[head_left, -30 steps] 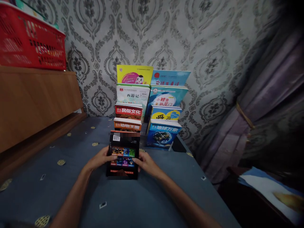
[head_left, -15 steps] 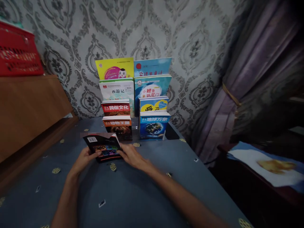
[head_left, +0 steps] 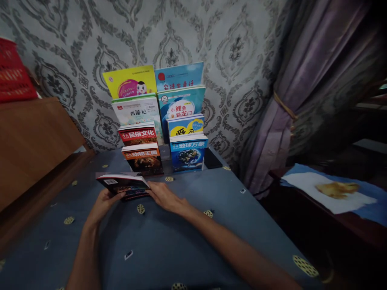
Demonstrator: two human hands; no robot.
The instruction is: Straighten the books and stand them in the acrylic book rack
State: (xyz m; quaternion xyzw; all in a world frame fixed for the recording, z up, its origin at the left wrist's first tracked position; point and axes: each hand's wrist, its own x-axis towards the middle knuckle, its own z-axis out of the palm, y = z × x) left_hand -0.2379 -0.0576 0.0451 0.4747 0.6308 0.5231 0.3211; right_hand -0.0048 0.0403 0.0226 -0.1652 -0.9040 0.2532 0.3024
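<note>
Between my two hands is a dark book (head_left: 130, 188), tilted so that its back cover and barcode face me and its page edges show on top. My left hand (head_left: 104, 201) is closed on its left side, thumb across the cover. On the right side, my right hand (head_left: 163, 196) grips the edge. Just beyond stand two columns of upright books in a clear stepped stand. The left column's front is an orange-topped book (head_left: 143, 159) with a lion; the right column's front is a blue book (head_left: 187, 155) with a globe.
A patterned blue-grey cloth (head_left: 157, 249) covers the table, which meets the wall. At left, a red basket (head_left: 15, 72) sits on a wooden board (head_left: 33, 141). To the right hang a tied curtain (head_left: 266, 141) and a low dark surface bearing a blue-and-white cloth (head_left: 329, 201).
The held book has tipped back flatter, showing more of its top page edges. Both hands still grip it. The whole view has shifted, with the standing books now further left.
</note>
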